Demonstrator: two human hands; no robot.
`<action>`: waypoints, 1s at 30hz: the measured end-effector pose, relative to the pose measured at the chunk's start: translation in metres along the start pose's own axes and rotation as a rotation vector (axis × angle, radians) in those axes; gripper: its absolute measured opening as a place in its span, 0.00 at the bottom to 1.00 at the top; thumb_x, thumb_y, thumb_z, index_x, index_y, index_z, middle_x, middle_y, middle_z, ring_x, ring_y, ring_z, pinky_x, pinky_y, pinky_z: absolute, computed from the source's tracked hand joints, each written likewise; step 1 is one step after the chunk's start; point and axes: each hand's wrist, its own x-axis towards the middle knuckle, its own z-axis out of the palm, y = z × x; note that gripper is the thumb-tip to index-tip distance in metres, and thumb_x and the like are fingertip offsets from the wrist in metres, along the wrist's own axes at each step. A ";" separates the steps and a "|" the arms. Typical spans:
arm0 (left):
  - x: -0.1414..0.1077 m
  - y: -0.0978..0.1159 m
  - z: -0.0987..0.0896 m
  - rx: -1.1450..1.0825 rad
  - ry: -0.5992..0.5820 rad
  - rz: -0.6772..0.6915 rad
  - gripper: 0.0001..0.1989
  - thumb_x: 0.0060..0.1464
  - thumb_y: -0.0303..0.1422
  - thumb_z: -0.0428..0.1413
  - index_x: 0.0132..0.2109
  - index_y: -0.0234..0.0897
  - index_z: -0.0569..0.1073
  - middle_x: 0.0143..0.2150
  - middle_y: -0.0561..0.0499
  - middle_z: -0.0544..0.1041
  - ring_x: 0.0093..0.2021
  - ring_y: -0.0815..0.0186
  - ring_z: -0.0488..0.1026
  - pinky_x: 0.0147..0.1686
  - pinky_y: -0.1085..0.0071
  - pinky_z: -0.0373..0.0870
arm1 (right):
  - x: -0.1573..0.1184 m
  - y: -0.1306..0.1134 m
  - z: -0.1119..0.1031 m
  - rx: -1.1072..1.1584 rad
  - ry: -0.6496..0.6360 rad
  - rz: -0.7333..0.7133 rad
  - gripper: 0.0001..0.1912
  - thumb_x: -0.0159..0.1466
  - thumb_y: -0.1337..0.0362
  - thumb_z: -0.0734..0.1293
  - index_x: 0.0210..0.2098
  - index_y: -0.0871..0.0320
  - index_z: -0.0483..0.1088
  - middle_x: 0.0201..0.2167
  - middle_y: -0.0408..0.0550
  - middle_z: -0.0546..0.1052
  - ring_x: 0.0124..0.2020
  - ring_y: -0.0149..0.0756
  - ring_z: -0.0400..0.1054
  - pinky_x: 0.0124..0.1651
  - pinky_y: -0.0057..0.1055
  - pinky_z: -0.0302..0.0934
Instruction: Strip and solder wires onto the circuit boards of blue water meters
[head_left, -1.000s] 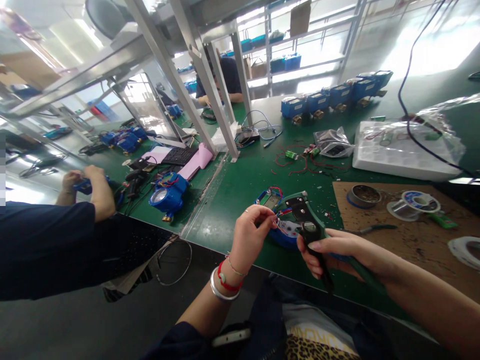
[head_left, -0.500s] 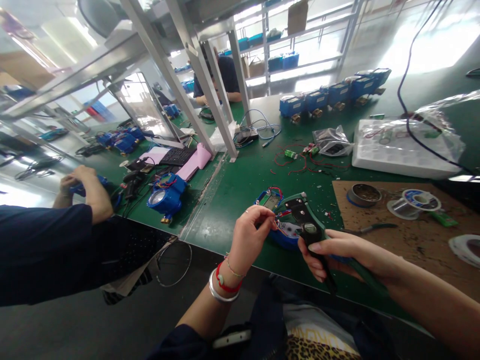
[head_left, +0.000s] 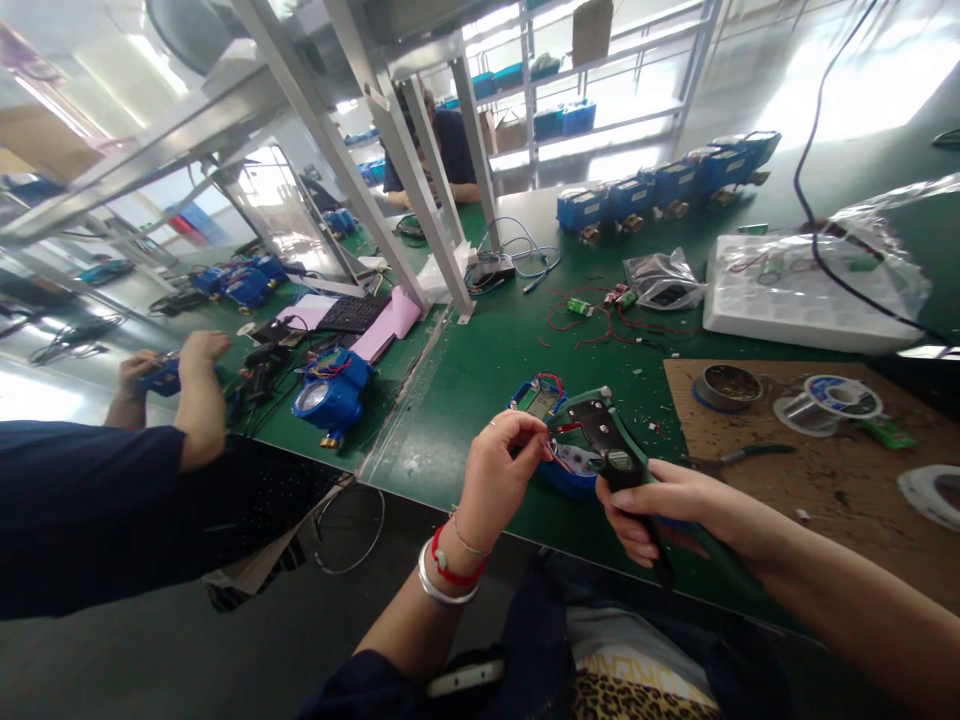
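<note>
My right hand [head_left: 675, 505] is wrapped round the handles of a black and green wire stripper [head_left: 606, 432]. Its jaws point left, over an opened blue meter housing [head_left: 568, 484] that shows wires and a grey inner part. My left hand [head_left: 501, 468] is pinched closed on a thin wire [head_left: 550, 447] beside the jaws; the fingers hide most of it. Whether the jaws grip the wire cannot be made out. Just behind my fingertips lies the meter's open blue cover part [head_left: 538, 398], with a green circuit board and red wires.
On the right, a cardboard sheet [head_left: 757, 520] bears a solder spool [head_left: 841, 402], a round tin [head_left: 726, 386] and pliers [head_left: 742, 458]. Behind it stands a white foam tray [head_left: 795, 320]. Another blue meter [head_left: 334, 395] sits left, near a co-worker's arm [head_left: 201, 385]. Metal posts [head_left: 442, 250] rise behind.
The co-worker's near hand at the left has moved slightly right, showing more of the blue meter there. My own hands and the wire stripper stay almost in place.
</note>
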 end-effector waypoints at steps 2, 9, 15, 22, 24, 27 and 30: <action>0.000 0.000 0.000 -0.006 0.003 -0.002 0.02 0.58 0.27 0.54 0.36 0.36 0.71 0.32 0.52 0.72 0.31 0.69 0.73 0.35 0.73 0.71 | 0.000 0.001 0.002 -0.014 0.005 -0.014 0.11 0.62 0.61 0.67 0.32 0.62 0.63 0.20 0.41 0.65 0.20 0.27 0.62 0.27 0.27 0.57; -0.001 0.001 0.000 -0.024 -0.003 -0.032 0.03 0.58 0.30 0.55 0.36 0.35 0.72 0.32 0.51 0.73 0.31 0.68 0.73 0.34 0.72 0.71 | 0.001 0.003 0.008 -0.036 0.065 -0.015 0.15 0.61 0.58 0.68 0.28 0.60 0.61 0.17 0.38 0.62 0.17 0.24 0.56 0.22 0.24 0.53; 0.002 0.005 0.002 -0.099 0.018 -0.077 0.05 0.57 0.32 0.56 0.36 0.34 0.72 0.29 0.51 0.74 0.30 0.68 0.73 0.34 0.72 0.70 | -0.005 0.002 0.012 -0.087 0.138 -0.070 0.14 0.59 0.58 0.70 0.33 0.61 0.65 0.21 0.42 0.67 0.23 0.29 0.62 0.29 0.29 0.59; 0.001 0.006 0.000 -0.254 0.070 -0.131 0.08 0.56 0.35 0.58 0.36 0.32 0.72 0.25 0.53 0.74 0.27 0.70 0.72 0.33 0.74 0.69 | -0.023 -0.011 -0.018 -0.075 0.354 -0.243 0.12 0.60 0.57 0.68 0.41 0.57 0.70 0.33 0.48 0.71 0.39 0.39 0.66 0.46 0.38 0.62; 0.001 0.006 -0.001 -0.243 0.076 -0.134 0.09 0.57 0.35 0.58 0.36 0.32 0.72 0.25 0.52 0.75 0.28 0.69 0.72 0.34 0.73 0.70 | -0.022 -0.013 -0.034 -0.097 0.470 -0.217 0.13 0.59 0.58 0.70 0.41 0.55 0.70 0.36 0.49 0.72 0.39 0.39 0.67 0.46 0.37 0.63; 0.002 0.006 -0.001 -0.239 0.079 -0.141 0.09 0.57 0.36 0.57 0.36 0.32 0.72 0.26 0.52 0.75 0.27 0.69 0.73 0.33 0.73 0.70 | -0.014 -0.015 -0.060 -0.265 0.657 -0.078 0.19 0.57 0.52 0.70 0.44 0.55 0.69 0.37 0.51 0.72 0.39 0.41 0.68 0.40 0.36 0.63; 0.004 0.006 -0.001 -0.249 0.071 -0.143 0.09 0.57 0.36 0.57 0.36 0.33 0.71 0.26 0.52 0.74 0.27 0.70 0.72 0.32 0.74 0.70 | -0.001 -0.018 -0.082 -0.649 0.821 0.043 0.27 0.58 0.46 0.67 0.48 0.58 0.67 0.37 0.54 0.74 0.39 0.46 0.69 0.37 0.38 0.62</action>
